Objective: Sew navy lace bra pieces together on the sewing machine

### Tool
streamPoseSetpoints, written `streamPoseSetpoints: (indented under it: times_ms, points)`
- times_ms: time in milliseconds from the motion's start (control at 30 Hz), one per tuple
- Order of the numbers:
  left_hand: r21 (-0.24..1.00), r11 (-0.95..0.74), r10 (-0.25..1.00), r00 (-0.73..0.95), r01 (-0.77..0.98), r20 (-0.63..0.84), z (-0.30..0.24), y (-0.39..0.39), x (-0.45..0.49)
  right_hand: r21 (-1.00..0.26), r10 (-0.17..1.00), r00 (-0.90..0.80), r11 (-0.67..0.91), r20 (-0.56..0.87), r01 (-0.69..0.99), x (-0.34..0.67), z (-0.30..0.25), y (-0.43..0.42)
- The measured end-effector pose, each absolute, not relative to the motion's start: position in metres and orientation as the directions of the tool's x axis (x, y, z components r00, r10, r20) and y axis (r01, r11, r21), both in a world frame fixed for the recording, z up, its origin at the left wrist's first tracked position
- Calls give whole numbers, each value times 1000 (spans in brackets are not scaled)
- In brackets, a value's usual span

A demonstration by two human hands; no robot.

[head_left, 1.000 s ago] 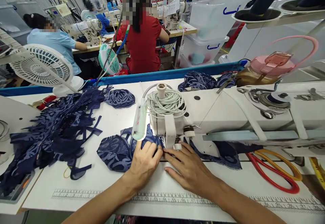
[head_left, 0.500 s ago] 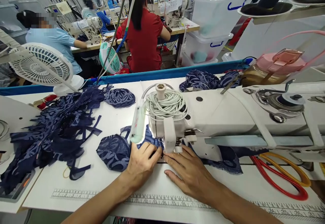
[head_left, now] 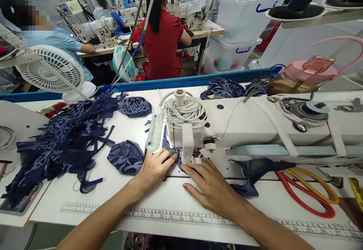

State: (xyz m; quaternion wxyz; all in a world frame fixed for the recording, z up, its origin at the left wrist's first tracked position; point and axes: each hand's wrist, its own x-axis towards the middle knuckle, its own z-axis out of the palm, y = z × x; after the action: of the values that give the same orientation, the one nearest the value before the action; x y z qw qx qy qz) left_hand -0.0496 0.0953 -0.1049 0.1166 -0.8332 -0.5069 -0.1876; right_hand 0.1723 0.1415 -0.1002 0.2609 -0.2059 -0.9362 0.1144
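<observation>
A white sewing machine (head_left: 255, 125) stands across the table, a coil of white cord (head_left: 185, 112) on its head. A navy lace garment piece (head_left: 126, 157) lies under the needle, one cup to the left and another part (head_left: 252, 170) trailing right beneath the machine arm. My left hand (head_left: 154, 168) lies flat on the lace just left of the presser foot, fingers pressing it down. My right hand (head_left: 211, 187) rests flat on the table right of the needle, fingertips on the fabric edge.
A heap of navy lace pieces and straps (head_left: 65, 140) covers the left of the table. Red-and-yellow handled scissors (head_left: 309, 193) lie at the right. A white fan (head_left: 51, 72) and a pink-lidded bottle (head_left: 306, 74) stand behind. Other people sew at tables beyond.
The lace has fed back under the needle, the left cup drawing closer to the machine. Both hands have moved a little forward with it. The right part of the fabric has bunched up.
</observation>
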Motion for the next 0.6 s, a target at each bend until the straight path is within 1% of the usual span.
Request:
streamPoseSetpoints:
  times_ms: [100, 167, 267, 333, 467, 600]
  points:
    - [33, -499, 778, 431, 866, 456, -101, 94, -51, -349, 403, -832, 896, 381, 273, 169, -98, 136]
    - [21, -482, 784, 420, 876, 456, -98, 90, -44, -352, 380, -842, 903, 382, 247, 167, -97, 134]
    - [1, -445, 807, 401, 895, 433, -98, 83, -37, -292, 359, -827, 924, 432, 249, 168, -97, 134]
    - [36, -437, 814, 378, 899, 441, -99, 82, -37, -261, 348, -831, 932, 435, 253, 169, -98, 135]
    - [125, -439, 825, 343, 890, 449, -101, 83, -44, -253, 356, -842, 929, 405, 271, 168, -102, 138]
    - [151, -436, 824, 326, 887, 463, -99, 83, -45, -264, 382, -823, 919, 419, 293, 168, -101, 136]
